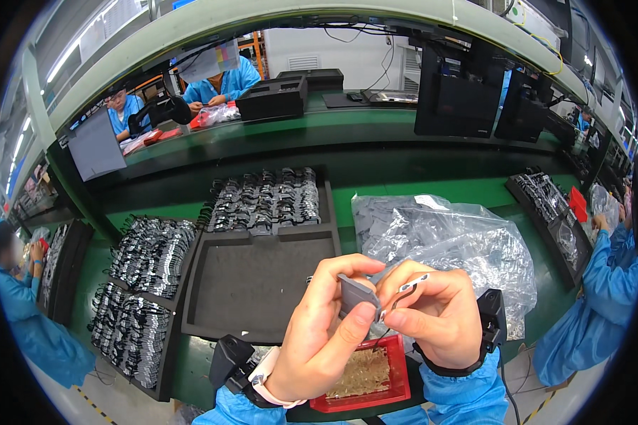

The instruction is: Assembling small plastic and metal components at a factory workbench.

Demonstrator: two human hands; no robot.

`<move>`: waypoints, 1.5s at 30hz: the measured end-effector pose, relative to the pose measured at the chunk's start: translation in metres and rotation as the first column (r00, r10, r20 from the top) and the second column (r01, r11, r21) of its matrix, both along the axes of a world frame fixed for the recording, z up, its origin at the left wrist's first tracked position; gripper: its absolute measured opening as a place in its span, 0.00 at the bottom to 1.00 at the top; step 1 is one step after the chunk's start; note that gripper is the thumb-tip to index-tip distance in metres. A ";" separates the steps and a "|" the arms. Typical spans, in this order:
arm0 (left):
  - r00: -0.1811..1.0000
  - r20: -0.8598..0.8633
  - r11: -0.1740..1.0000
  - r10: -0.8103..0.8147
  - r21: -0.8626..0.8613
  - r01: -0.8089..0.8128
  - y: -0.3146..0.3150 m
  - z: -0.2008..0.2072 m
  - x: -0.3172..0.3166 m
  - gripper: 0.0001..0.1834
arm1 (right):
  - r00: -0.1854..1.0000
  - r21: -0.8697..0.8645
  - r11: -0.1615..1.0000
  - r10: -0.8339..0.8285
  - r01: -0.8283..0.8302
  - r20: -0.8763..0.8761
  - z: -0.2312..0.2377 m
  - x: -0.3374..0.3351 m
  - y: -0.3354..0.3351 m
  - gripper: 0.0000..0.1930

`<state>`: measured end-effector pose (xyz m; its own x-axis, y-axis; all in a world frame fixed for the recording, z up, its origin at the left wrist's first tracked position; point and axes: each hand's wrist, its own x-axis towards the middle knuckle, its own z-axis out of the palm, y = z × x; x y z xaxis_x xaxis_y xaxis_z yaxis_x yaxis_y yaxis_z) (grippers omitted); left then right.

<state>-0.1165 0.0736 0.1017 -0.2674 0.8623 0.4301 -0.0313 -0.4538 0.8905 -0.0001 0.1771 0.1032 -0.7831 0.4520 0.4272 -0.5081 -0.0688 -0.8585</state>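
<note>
My left hand (325, 338) grips a small flat grey plastic piece (354, 297) between thumb and fingers, above the front of the bench. Against its right edge, my right hand (439, 315) pinches a thin white-and-black strip (412, 284) with a dark tail. Whether strip and piece are joined is too small to tell. Below both hands sits a red tray (406, 386) holding many little yellowish bits. Just beyond my left hand lies a black foam tray (255, 283) with a bare bottom. A clear plastic bag (439, 234) of grey pieces lies past my right hand.
Black trays packed with rows of grey parts and black cables (145, 258) stand at left, with another batch (266, 198) behind. Monitors (455, 92) hang at the far right. Co-workers in blue sit across the bench (223, 81) and on both sides (595, 262).
</note>
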 end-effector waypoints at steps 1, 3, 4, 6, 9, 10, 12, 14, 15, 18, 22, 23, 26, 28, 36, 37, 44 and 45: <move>0.999 -0.029 1.000 0.023 0.003 -0.023 0.000 0.000 0.000 0.19 | 1.000 0.001 1.000 -0.003 0.003 0.002 0.000 0.000 0.000 0.03; 0.999 -0.038 0.999 0.034 0.008 -0.034 0.000 0.000 0.001 0.19 | 1.000 0.003 1.000 -0.006 0.006 0.005 0.000 0.000 0.000 0.03; 0.998 -0.047 0.999 0.044 0.013 -0.044 0.000 -0.001 0.001 0.19 | 1.000 0.001 1.000 -0.005 0.005 0.001 0.000 0.000 0.000 0.03; 0.997 -0.057 0.998 0.054 0.014 -0.053 0.000 -0.001 0.001 0.19 | 1.000 0.000 1.000 -0.003 0.003 -0.004 0.000 0.000 -0.001 0.03; 0.996 -0.060 0.998 0.064 0.015 -0.064 0.000 -0.001 0.002 0.19 | 1.000 0.020 1.000 -0.018 0.018 -0.018 -0.001 -0.001 -0.001 0.03; 0.996 -0.053 0.998 0.066 0.017 -0.065 -0.001 0.000 0.002 0.19 | 1.000 0.018 1.000 -0.024 0.024 -0.014 0.000 -0.001 -0.001 0.03; 0.995 -0.068 0.997 0.070 0.029 -0.068 0.000 -0.002 0.001 0.19 | 0.999 0.015 0.999 -0.032 0.032 -0.008 0.000 -0.001 -0.002 0.03; 0.994 -0.084 0.997 0.074 0.041 -0.071 0.000 -0.002 0.002 0.19 | 0.999 0.018 0.999 -0.042 0.042 -0.011 0.000 -0.001 -0.002 0.04; 0.993 -0.083 0.996 0.079 0.041 -0.075 0.001 -0.002 0.003 0.19 | 0.999 0.019 0.999 -0.044 0.044 -0.012 0.000 0.000 -0.002 0.04; 0.993 -0.082 0.996 0.087 0.044 -0.083 0.001 -0.003 0.003 0.19 | 0.999 -0.007 0.999 -0.039 0.039 -0.003 0.001 0.000 -0.003 0.04; 0.991 -0.089 0.993 0.103 0.058 -0.099 0.001 -0.007 0.002 0.18 | 0.999 0.013 0.999 -0.048 0.048 -0.014 -0.002 -0.002 -0.002 0.04; 0.991 -0.089 0.993 0.104 0.058 -0.099 0.002 -0.007 0.002 0.18 | 0.998 0.027 0.998 -0.050 0.051 -0.025 -0.002 -0.003 -0.002 0.05; 0.977 -0.169 0.990 0.129 0.085 -0.116 0.004 -0.006 0.002 0.17 | 0.999 0.016 0.999 -0.034 0.034 -0.017 0.001 0.000 -0.002 0.04; 0.984 -0.150 0.995 0.095 0.048 -0.088 0.002 -0.005 0.001 0.16 | 0.999 0.032 0.999 -0.042 0.042 -0.009 0.001 0.001 -0.001 0.04; 0.999 0.017 0.996 0.048 0.070 -0.049 0.004 -0.006 0.003 0.16 | 0.998 0.075 0.995 -0.060 0.060 -0.002 -0.001 -0.004 -0.001 0.07; 0.993 0.122 0.996 0.000 0.086 -0.011 0.006 -0.005 0.003 0.16 | 0.995 0.018 0.996 -0.081 0.083 -0.058 -0.001 -0.007 -0.002 0.11; 0.962 0.132 0.948 0.239 0.183 -0.260 0.002 -0.001 0.003 0.14 | 0.771 0.513 0.588 -0.565 0.626 -0.292 0.007 0.001 -0.001 0.19; 0.958 0.056 0.926 0.281 0.246 -0.286 0.003 -0.003 0.002 0.14 | 0.763 0.672 0.425 -0.549 0.607 -0.342 0.008 0.002 -0.001 0.17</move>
